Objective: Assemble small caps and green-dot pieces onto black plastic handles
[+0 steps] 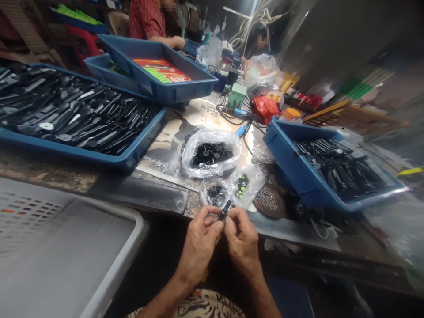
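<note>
My left hand (204, 234) is closed on a small black plastic part (225, 210), which points up and away at a slant. Close beside it, my right hand (241, 232) has its fingers pinched together by the part's lower end; whatever is between them is hidden. Just beyond the hands stand a small clear bag of black pieces (216, 193) and a bag with black and yellow-green pieces (242, 185). Behind these sits a larger plastic bag (188, 164) holding black round-headed parts. A round dish (280, 207) of small metal screws or pins lies to the right.
A blue tray (129, 157) full of long black parts fills the left; another blue tray (298, 176) with similar parts tilts at the right. Stacked blue trays (185, 90) and a green box (236, 95) with cables stand behind. A grey-white crate (132, 229) is at lower left. A person in a red sleeve (147, 20) sits beyond.
</note>
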Demonstrator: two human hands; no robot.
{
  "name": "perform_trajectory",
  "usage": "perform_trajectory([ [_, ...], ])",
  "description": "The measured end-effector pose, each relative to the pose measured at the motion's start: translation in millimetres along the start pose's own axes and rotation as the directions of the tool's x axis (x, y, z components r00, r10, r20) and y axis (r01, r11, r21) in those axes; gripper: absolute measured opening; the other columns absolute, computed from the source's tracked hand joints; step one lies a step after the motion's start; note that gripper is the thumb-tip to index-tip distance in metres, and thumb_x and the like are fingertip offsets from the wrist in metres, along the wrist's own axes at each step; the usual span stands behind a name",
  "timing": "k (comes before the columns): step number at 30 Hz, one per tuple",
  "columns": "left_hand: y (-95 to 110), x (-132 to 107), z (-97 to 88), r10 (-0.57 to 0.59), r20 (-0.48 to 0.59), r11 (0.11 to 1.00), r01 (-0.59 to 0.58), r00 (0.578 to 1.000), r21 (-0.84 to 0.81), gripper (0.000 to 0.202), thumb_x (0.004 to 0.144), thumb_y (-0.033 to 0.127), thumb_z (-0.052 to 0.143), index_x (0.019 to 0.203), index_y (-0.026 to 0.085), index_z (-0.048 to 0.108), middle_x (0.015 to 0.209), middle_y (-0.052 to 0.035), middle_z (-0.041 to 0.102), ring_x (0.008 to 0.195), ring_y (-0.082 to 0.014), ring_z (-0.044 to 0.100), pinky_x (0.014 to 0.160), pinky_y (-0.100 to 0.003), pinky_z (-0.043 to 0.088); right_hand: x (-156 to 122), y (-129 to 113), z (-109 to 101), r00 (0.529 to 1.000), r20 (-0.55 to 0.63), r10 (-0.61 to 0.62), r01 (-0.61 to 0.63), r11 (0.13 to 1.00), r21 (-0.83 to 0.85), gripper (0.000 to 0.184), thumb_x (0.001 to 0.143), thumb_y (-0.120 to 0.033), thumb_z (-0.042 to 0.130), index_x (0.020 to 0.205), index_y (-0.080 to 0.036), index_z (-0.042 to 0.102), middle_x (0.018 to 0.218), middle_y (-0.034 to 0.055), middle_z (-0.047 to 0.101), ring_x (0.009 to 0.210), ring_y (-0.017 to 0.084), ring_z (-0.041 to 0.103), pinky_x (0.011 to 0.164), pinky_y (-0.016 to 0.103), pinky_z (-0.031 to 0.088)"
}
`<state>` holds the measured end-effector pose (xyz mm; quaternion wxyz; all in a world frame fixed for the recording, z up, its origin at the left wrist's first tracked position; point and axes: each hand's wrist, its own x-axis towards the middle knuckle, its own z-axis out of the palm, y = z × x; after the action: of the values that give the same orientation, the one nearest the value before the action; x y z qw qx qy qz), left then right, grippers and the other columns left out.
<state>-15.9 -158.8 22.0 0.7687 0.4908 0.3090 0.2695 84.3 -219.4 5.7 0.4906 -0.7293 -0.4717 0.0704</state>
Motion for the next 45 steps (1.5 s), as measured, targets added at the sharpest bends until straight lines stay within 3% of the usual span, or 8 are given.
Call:
perform_trajectory([
  [3,-4,0,0.6,0.095,-0.007,0.989,-0.094,0.995,0.117,0.014,0.085,0.019,0.050,0.099,0.020,0.052,0.074,0.0019,0.059,0.067,-0.0097,0.057,0.064,-0.019,0.046,0,-1,0,0.968,0.081,0.238,-0.251,0.941,0.228,0.012,0.086,-0.025,0.047,0.077,-0.017,0.048,0.062,-0.0041,0.041,0.051,0.008,0.037,0.046,0.020,0.031],
  [6,-8,0,1.1,0.186,-0.003,0.959,-0.181,0.983,0.219,0.018,0.086,0.019,0.048,0.102,0.020,0.054,0.092,-0.0041,0.065,0.084,-0.0160,0.062,0.075,-0.025,0.049,3,-3,-4,0.888,0.246,0.389,-0.460,0.751,0.474,0.018,0.085,-0.032,0.051,0.075,-0.017,0.046,0.055,-0.0070,0.032,0.046,0.006,0.027,0.041,0.018,0.022],
  [12,-7,0,1.0,0.282,-0.017,0.909,-0.261,0.959,0.325,0.020,0.085,0.019,0.051,0.105,0.020,0.057,0.099,-0.0060,0.066,0.094,-0.0190,0.062,0.085,-0.027,0.047,12,-6,-14,0.752,0.515,0.412,-0.648,0.317,0.693,0.019,0.077,-0.028,0.062,0.075,-0.015,0.050,0.057,-0.0084,0.020,0.049,0.005,0.009,0.039,0.015,0.011],
  [16,-6,0,0.4,0.311,0.012,0.891,-0.296,0.950,0.346,0.019,0.086,0.017,0.050,0.103,0.021,0.058,0.098,-0.0053,0.067,0.093,-0.0180,0.063,0.084,-0.025,0.046,14,-4,-17,0.703,0.595,0.389,-0.697,0.215,0.684,0.016,0.076,-0.025,0.064,0.078,-0.014,0.053,0.059,-0.0087,0.016,0.050,0.005,0.007,0.039,0.014,0.010],
  [24,-3,-2,-6.3,0.096,-0.073,0.973,-0.078,0.993,0.218,0.016,0.084,0.024,0.055,0.099,0.019,0.058,0.086,-0.0045,0.065,0.080,-0.0158,0.061,0.072,-0.024,0.047,7,-2,-20,0.815,0.390,0.430,-0.580,0.589,0.562,0.023,0.082,-0.036,0.058,0.076,-0.016,0.048,0.055,-0.0084,0.028,0.046,0.005,0.021,0.041,0.017,0.017],
  [30,2,2,-14.8,-0.085,-0.066,0.992,0.078,0.994,-0.101,0.024,0.084,0.033,0.057,0.100,0.018,0.049,0.069,0.0000,0.058,0.050,-0.0059,0.038,0.043,-0.016,0.026,27,15,-37,0.964,-0.110,0.241,-0.235,0.970,0.061,0.015,0.082,-0.030,0.054,0.074,-0.016,0.053,0.063,-0.0025,0.046,0.056,0.011,0.043,0.052,0.022,0.037],
  [40,12,4,-21.0,-0.179,-0.059,0.925,0.148,0.982,-0.349,0.019,0.081,0.025,0.057,0.095,0.016,0.048,0.070,-0.0020,0.058,0.050,-0.0057,0.039,0.041,-0.016,0.023,49,12,-17,0.997,0.017,-0.070,0.072,0.974,-0.214,0.010,0.087,-0.020,0.046,0.085,-0.018,0.055,0.077,0.0028,0.056,0.069,0.014,0.053,0.066,0.027,0.042],
  [45,12,3,-25.2,-0.174,-0.056,0.923,0.143,0.983,-0.357,0.018,0.082,0.025,0.056,0.095,0.016,0.047,0.071,-0.0017,0.058,0.050,-0.0056,0.039,0.041,-0.016,0.023,60,26,-29,0.989,-0.114,-0.092,0.045,0.933,-0.357,0.012,0.086,-0.019,0.045,0.085,-0.017,0.056,0.080,0.0052,0.059,0.075,0.018,0.056,0.070,0.030,0.043],
])
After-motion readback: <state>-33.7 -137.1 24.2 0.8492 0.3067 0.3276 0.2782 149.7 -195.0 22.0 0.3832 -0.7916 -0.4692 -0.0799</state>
